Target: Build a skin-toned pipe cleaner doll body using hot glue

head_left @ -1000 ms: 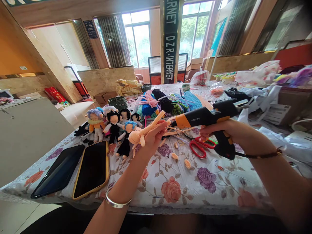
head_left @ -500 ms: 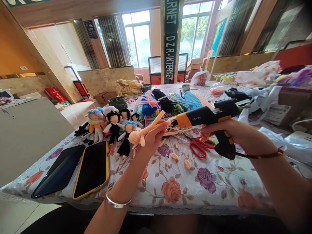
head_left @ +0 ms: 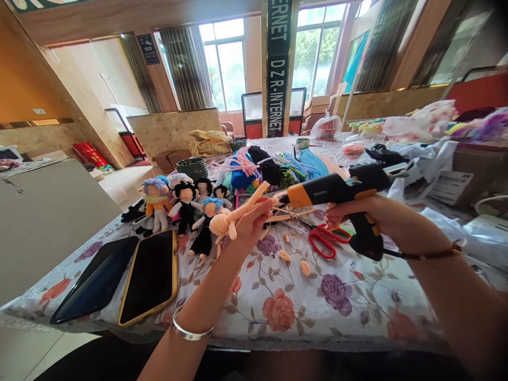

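Note:
My left hand (head_left: 253, 221) is closed around a peach doll body (head_left: 223, 223) made of wrapped fuzzy stems, its round head toward the left and a leg sticking up. My right hand (head_left: 357, 209) grips a black and orange glue gun (head_left: 317, 190) by its handle. The gun's nozzle is at the doll's end beside my left fingertips; whether it touches is too small to tell. Below the gun lie red-handled scissors (head_left: 322, 242). Two small peach coils (head_left: 305, 268) rest on the flowered tablecloth (head_left: 254, 286).
Several finished dolls (head_left: 184, 203) stand at the left, behind two phones (head_left: 150, 275) lying at the near left. Bundles of coloured fuzzy stems (head_left: 273, 166) are heaped at the back middle. Plastic bags (head_left: 420, 119) and a cardboard box (head_left: 470, 172) crowd the right side.

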Tool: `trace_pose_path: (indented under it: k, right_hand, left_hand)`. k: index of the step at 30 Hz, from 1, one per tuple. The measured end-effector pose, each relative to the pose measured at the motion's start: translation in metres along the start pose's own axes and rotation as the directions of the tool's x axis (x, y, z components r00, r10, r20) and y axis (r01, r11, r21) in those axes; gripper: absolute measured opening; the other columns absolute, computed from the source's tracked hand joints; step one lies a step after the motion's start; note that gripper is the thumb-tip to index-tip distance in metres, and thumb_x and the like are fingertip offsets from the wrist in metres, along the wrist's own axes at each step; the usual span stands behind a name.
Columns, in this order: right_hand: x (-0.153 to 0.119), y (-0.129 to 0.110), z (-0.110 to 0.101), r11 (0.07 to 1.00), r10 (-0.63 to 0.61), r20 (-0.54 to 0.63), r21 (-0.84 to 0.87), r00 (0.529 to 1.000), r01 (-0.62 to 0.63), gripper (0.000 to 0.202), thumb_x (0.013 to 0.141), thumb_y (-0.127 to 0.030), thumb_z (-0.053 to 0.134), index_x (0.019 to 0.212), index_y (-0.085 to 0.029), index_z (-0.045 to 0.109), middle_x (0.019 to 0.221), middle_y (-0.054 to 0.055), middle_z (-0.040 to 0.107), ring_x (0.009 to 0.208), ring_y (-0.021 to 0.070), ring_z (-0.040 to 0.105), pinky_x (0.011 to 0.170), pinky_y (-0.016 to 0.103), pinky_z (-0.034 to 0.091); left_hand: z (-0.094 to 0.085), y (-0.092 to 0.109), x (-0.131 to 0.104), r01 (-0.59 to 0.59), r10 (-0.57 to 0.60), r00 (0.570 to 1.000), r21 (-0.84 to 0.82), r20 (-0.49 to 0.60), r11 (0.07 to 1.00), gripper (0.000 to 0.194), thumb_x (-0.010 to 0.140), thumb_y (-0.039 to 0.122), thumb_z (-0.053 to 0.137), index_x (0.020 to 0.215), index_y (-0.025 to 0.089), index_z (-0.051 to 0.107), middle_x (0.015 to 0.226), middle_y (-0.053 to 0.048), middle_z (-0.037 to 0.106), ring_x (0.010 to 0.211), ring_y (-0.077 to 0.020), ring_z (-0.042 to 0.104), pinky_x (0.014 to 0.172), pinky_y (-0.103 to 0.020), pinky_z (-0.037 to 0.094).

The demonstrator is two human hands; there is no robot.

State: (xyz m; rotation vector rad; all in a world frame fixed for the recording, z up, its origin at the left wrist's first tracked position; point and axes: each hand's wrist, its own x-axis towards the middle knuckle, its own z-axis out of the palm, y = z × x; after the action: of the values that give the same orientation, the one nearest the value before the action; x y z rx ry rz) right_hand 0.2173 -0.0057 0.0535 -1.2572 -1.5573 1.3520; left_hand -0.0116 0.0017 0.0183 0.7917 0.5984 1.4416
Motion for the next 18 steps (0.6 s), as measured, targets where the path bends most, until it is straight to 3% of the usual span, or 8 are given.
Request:
trace_pose_path:
  k: [15,18]
  right_hand:
    - [-0.0021,-0.001,0.0,0.996,0.085,-0.051,-0.029,0.995,-0.087,0.022,0.052,-0.037,0.078,0.059,-0.018,0.068,0.063,0.0,0.066,0.062,0.0156,0.059,0.06,0.027,0.044]
    - [-0.003,-0.0026,0.0014,0.999,0.049,-0.036,-0.005,0.998,-0.049,0.022,0.053,-0.036,0.078,0.056,-0.018,0.066,0.061,0.0,0.064,0.062,0.0147,0.058,0.062,0.026,0.044]
  left_hand:
    - [0.0018,0.0011,-0.001,-0.004,0.004,1.0,-0.008,-0.01,1.0,0.013,0.057,0.011,0.075,0.064,0.013,0.064,0.06,0.001,0.061,0.053,-0.0037,0.051,0.057,-0.018,0.045]
    - [0.0016,0.0011,-0.0012,0.008,-0.008,1.0,-0.012,-0.007,1.0,0.014,0.056,0.012,0.076,0.063,0.012,0.064,0.061,0.001,0.061,0.053,-0.0036,0.051,0.057,-0.017,0.045]
